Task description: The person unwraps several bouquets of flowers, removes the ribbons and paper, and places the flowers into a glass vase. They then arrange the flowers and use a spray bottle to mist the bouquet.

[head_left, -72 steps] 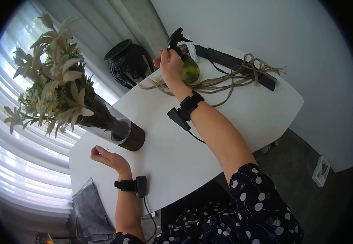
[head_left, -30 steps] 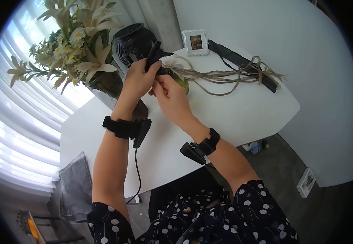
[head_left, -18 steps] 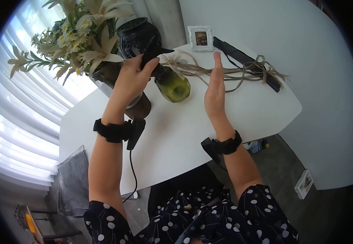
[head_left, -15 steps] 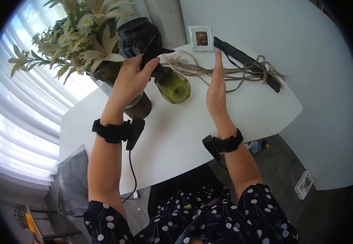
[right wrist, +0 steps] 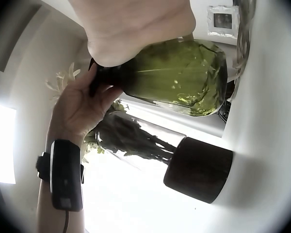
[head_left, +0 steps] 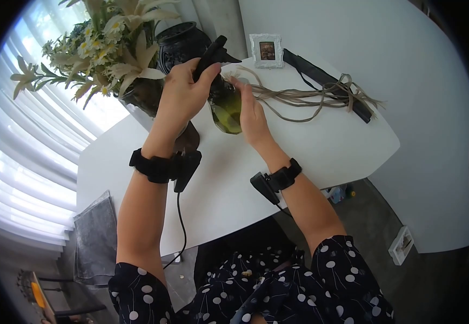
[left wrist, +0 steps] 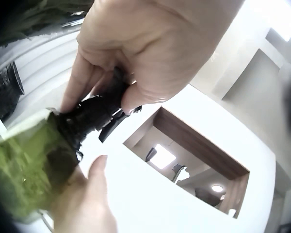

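Observation:
My left hand (head_left: 185, 93) grips a green glass spray bottle (head_left: 225, 112) by its black trigger head (head_left: 213, 54). In the left wrist view, the fingers wrap the black neck (left wrist: 87, 115), with the thumb near the trigger. The bottle hangs tilted over the white table, its faceted body toward me in the head view. My right hand (head_left: 253, 116) lies along the bottle's right side with its fingers fairly straight. Its thumb (left wrist: 98, 174) sticks up beside the glass in the left wrist view, and the right wrist view shows its palm heel (right wrist: 140, 34) overlapping the bottle.
A tall glass vase (right wrist: 136, 131) of flowers (head_left: 102, 51) on a dark base (head_left: 187, 137) stands just left of the bottle. Raffia-like strands (head_left: 294, 97), a black folded umbrella-like item (head_left: 329, 83) and a white picture frame (head_left: 266, 51) lie behind, on the white table (head_left: 234, 178). A black pot (head_left: 181, 43) stands beyond.
The right hand first had the bottle at the far side; the left hand then took its trigger head. The right hand swung away, flat, and has now come back left against the bottle.

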{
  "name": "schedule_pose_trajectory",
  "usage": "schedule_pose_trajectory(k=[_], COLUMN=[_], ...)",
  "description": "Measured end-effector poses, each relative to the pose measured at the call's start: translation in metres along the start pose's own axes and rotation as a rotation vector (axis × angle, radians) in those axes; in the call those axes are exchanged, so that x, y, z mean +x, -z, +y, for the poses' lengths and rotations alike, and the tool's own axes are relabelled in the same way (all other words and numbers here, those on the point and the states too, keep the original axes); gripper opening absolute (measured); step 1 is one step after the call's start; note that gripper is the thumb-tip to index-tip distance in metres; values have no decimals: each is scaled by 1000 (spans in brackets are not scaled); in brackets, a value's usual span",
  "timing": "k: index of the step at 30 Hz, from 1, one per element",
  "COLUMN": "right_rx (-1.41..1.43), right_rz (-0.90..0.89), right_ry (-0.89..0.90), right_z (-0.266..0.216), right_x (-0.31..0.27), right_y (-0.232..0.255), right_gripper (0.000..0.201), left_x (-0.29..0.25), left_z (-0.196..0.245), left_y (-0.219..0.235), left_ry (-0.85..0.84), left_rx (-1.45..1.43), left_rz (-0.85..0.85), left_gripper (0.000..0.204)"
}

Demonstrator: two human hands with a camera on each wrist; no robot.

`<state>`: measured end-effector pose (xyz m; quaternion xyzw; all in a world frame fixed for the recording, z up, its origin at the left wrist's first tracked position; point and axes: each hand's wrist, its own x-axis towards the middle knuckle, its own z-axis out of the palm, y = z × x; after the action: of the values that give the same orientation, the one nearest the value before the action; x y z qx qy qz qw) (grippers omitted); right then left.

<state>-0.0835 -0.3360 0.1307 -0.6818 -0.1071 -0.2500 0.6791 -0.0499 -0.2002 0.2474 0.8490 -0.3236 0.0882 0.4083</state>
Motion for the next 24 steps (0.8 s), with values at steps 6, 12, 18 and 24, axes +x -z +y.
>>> schedule_pose_trajectory(k=[6, 12, 18, 24], right_rx=[535, 672, 140, 84], right_rz=[98, 195, 432, 433], right_ry=[-36, -111, -251, -175], right_z=[-8, -10, -10, -2], right_x=[15, 8, -10, -18], right_y=[21, 34, 39, 32], right_gripper=[84, 74, 36, 26], left_x=[4, -2, -6, -5], left_z=[-12, -11, -12, -7], left_y=[4, 12, 17, 7], left_ry=[41, 49, 10, -89], left_rx=[-82, -46, -71, -164], left_rz=[61, 21, -16, -34], left_gripper=[31, 33, 34, 33])
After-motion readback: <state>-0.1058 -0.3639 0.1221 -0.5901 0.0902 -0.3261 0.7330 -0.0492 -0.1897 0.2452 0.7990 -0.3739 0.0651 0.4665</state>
